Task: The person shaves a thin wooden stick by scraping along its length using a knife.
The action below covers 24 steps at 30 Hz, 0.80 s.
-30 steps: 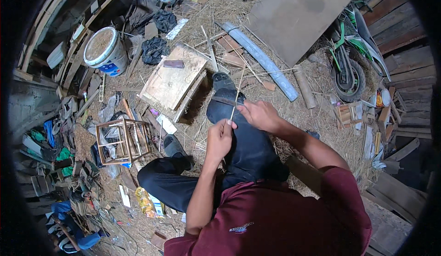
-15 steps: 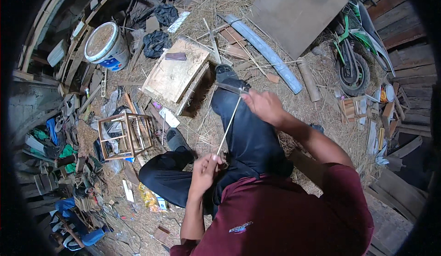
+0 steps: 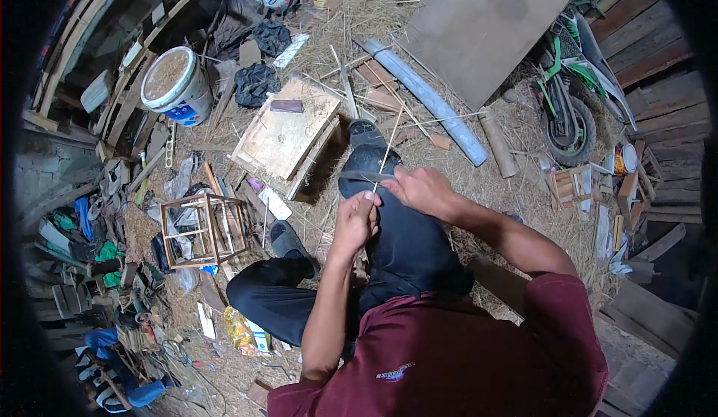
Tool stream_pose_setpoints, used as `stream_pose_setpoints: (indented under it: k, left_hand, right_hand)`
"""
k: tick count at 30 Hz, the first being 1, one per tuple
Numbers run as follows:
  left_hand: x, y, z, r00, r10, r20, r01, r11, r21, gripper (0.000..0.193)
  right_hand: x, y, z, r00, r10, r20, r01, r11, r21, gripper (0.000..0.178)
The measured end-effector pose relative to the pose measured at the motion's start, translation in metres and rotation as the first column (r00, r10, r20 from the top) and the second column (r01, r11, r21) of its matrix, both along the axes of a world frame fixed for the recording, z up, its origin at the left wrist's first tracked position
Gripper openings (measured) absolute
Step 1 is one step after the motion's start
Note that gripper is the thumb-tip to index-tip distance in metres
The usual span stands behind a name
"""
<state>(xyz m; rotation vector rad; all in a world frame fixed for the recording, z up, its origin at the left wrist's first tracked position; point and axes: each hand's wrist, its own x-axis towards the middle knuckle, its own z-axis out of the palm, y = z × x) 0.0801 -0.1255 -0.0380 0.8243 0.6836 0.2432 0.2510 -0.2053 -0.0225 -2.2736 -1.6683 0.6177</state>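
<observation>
My left hand (image 3: 356,221) pinches the lower end of a thin, pale stick (image 3: 390,145), just above my right knee. From there the stick slants up and away past the knee. My right hand (image 3: 420,194) is closed on a knife; its handle is hidden in my fingers. The knife's blade (image 3: 360,175) points left across my dark trousers and crosses the stick close to my left fingertips. Both hands are close together, with the right one slightly farther out.
A wooden box (image 3: 288,133) with a small dark block (image 3: 287,106) on top stands ahead. To the left are a wooden frame (image 3: 206,230) and a white bucket (image 3: 176,88). A grey pole (image 3: 426,103) and a green motorbike (image 3: 568,95) lie right, amid straw.
My left hand has slid up and away along the stick to beside the knife. More stick now extends beyond the blade. My right hand has moved slightly nearer me.
</observation>
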Motion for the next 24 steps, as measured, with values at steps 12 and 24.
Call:
stream_pose_setpoints:
  k: [12, 24]
  left_hand:
    - [-0.135, -0.034, 0.035, 0.989, -0.041, -0.142, 0.013, 0.981, -0.192, 0.031]
    - [-0.031, -0.003, 0.023, 0.991, 0.124, -0.045, -0.127, 0.99, -0.061, 0.025]
  right_hand:
    - [0.004, 0.002, 0.002, 0.994, -0.112, 0.01, 0.112, 0.991, -0.069, 0.055]
    - [-0.012, -0.006, -0.012, 0.995, -0.077, -0.059, 0.08, 0.995, 0.057, 0.052]
